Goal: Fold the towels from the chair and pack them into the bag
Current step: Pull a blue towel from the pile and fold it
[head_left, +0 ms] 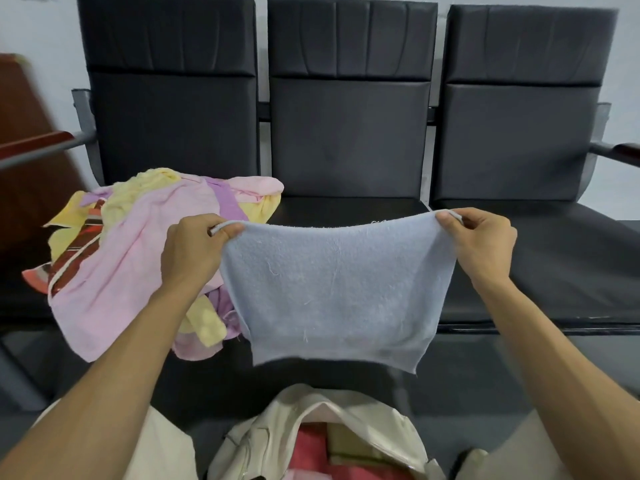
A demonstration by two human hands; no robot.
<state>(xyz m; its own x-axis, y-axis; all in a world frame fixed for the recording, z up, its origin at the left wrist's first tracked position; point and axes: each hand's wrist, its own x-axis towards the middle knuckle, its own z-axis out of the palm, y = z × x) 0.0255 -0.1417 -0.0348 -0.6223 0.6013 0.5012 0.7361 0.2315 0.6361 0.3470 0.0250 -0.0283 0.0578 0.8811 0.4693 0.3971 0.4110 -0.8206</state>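
The blue towel (336,292) hangs mid-frame, stretched sideways between both hands, its top edge level and its body dropping straight down over the bag (346,441) at the bottom; the left hand (194,251) pinches one top corner, the right hand (485,244) the other, arms spread evenly; unfolded towels (138,251) lie heaped on the chair (346,140) at left.

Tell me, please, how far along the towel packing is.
Done: a few folded towels already lie in the bag. In hand: the left hand and right hand hold the blue towel by its top corners, spread out, not yet folded. Remaining: the pile of pink and yellow towels on the chair.
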